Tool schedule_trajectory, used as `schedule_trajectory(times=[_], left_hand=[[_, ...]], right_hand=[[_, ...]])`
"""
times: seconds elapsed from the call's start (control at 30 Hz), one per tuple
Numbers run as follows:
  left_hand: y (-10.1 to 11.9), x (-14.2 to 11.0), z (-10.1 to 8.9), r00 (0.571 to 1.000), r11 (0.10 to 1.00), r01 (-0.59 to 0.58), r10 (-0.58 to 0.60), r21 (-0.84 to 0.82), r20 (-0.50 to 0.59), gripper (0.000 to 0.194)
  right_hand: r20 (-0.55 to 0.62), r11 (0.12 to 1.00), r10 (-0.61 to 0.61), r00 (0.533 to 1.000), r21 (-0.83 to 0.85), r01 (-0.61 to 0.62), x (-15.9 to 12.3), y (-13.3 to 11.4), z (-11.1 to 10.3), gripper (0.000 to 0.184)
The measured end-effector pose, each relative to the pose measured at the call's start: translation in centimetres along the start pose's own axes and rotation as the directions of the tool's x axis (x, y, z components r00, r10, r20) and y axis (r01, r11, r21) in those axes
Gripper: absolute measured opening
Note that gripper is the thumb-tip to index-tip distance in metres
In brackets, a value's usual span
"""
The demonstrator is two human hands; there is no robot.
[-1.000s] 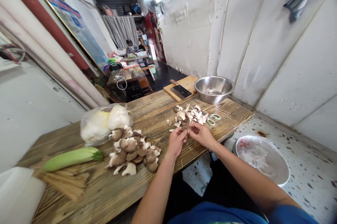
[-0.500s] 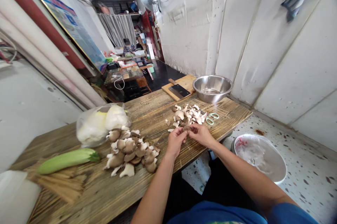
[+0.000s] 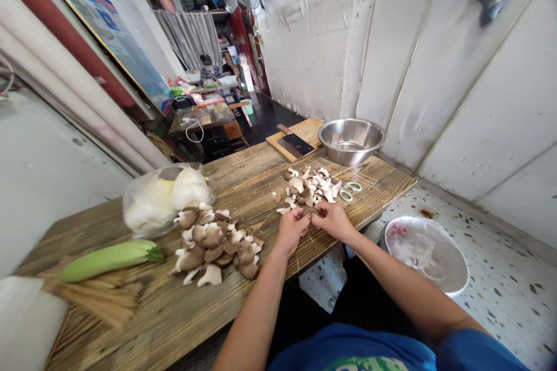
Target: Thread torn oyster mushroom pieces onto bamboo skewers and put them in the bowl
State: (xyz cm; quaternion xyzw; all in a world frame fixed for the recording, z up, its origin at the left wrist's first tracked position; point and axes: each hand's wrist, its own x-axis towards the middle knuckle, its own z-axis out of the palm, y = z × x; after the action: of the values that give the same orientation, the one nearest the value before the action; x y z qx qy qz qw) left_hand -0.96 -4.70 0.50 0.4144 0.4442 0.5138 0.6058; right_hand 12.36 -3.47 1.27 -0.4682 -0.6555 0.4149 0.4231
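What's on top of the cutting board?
A cleaver lies on the cutting board. The wood directly under the cleaver is covered and can't be seen.

Two mushroom piles [image 3: 213,237] — one bowl [image 3: 348,156]

The one camera in here rides on the wearer's head, facing forward and down, close above the long brown wooden desk [image 3: 243,185]; the blue cloth shirt [image 3: 369,341] looms nearest at five o'clock, the pleated grey curtain [image 3: 187,39] far off at eleven.
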Motion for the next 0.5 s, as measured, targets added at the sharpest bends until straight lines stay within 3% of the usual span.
schedule_trajectory(times=[0.23, 0.37, 0.5], left_hand=[[0.5, 0.0, -0.4, 0.995, 0.974, 0.081, -0.067, -0.209, 0.072, 0.025], [0.8, 0.6, -1.1, 0.998, 0.891, -0.036, 0.005, -0.453, -0.069, 0.028], [0.6, 0.9, -1.1, 0.989, 0.889, -0.129, 0.082, -0.439, -0.125, 0.029]], right_hand=[[-0.048, 0.999, 0.044, 0.998, 0.017, -0.043, 0.3, 0.0, -0.1, 0.020], [-0.140, 0.990, 0.000, 0.990, -0.138, -0.020, 2.5, -1.1, -2.3, 0.023], [-0.173, 0.920, -0.083, 0.981, -0.391, 0.009, 6.0, -2.7, -3.9, 0.018]])
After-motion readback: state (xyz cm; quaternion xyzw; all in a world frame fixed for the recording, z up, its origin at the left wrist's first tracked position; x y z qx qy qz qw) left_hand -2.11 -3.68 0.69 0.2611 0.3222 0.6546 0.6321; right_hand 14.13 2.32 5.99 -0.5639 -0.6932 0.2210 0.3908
